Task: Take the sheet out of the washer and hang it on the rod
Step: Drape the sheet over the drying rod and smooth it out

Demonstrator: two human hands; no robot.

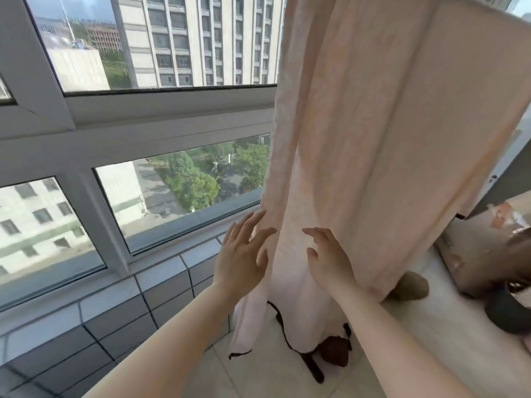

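Note:
A pale pink sheet (373, 124) hangs in long folds from the top of the frame down to the floor, its lower edge trimmed in black. The rod itself is out of view above. My left hand (244, 254) is spread flat, its fingertips touching the sheet's left fold. My right hand (330, 259) lies against the front of the sheet with straight, slightly bent fingers. Neither hand holds the cloth. The washer is not in view.
A large white-framed window (172, 110) fills the left side above a grey tiled sill (115, 305). A brown slipper (336, 351) shows under the sheet's hem on pale floor tiles. A worn box and dark objects (488, 254) stand at the right.

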